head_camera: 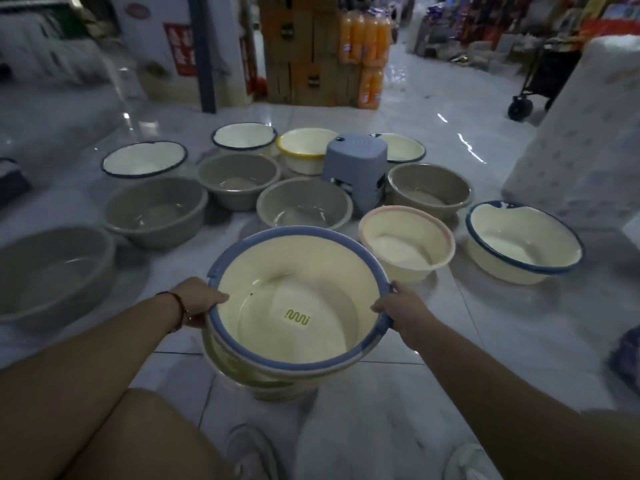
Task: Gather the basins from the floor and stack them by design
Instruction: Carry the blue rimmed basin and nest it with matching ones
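I hold a cream basin with a light blue rim (pixel 294 292) by both sides, my left hand (pixel 199 301) on its left rim and my right hand (pixel 398 311) on its right rim. It sits on top of a small stack of basins (pixel 273 386) on the floor between my knees. Around it on the floor lie several grey basins (pixel 156 211), a pink-rimmed cream basin (pixel 407 242), dark-blue-rimmed cream basins (pixel 523 242) and a yellow-rimmed basin (pixel 306 148).
A blue-grey plastic stool (pixel 356 171) stands among the basins. Cardboard boxes and orange bottles (pixel 367 53) are stacked behind. A wrapped white bundle (pixel 585 140) stands at the right, a wheeled cart (pixel 540 81) beyond it. The tiled floor is glossy.
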Demonstrator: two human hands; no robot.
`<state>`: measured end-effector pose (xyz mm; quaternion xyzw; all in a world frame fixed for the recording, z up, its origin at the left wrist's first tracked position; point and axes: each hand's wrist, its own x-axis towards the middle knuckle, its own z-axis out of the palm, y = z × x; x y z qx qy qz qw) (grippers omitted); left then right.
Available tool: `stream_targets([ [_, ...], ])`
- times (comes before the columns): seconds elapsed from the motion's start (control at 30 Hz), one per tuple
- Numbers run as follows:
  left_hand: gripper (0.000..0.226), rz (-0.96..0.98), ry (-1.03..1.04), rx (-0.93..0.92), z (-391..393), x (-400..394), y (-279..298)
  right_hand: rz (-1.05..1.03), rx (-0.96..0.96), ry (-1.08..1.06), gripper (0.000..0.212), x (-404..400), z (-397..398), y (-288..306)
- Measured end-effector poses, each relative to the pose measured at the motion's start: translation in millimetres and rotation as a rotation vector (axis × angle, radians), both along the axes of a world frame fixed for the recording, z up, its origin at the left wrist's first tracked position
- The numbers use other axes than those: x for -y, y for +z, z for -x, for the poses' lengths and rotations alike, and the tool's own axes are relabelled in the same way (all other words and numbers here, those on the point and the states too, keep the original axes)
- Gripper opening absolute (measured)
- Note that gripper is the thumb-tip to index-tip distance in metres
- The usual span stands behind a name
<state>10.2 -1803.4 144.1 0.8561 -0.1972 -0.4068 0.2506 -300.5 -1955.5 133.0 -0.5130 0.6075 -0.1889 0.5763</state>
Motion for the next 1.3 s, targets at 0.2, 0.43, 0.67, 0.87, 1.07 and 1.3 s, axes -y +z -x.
stream_targets([
  [0.2,0.029,-0.115,0.054,0.069,-40.0,-12.7,-23.4,0.184,-0.203,0.236,0.042,3.6,-53.8,-40.4],
  [0.43,0.025,-0.295,-0.099,0.023,-59.1,-0.5,-47.4,0.182,-0.308,0.345,0.05,10.0,-72.2,-90.7],
  [0.67,0.036,-0.659,-0.566,0.17,-45.8,14.2,-48.9,0.24,-0.432,0.461,0.067,8.3,-78.7,-120.2],
  [0.87,0.094,-0.609,-0.685,0.172,-32.1,31.3,-65.8,0.176,-0.661,0.575,0.086,0.6,-84.7,-132.2],
  [1.07,0.072,-0.671,-0.909,0.399,-21.0,38.6,-71.2,0.161,-0.72,0.715,0.101,15.0,-78.0,-130.6],
  [1.3,0.074,-0.301,-0.987,0.718,26.8,83.3,-59.6,0.322,-0.741,0.726,0.072,62.2,-38.3,-83.3],
])
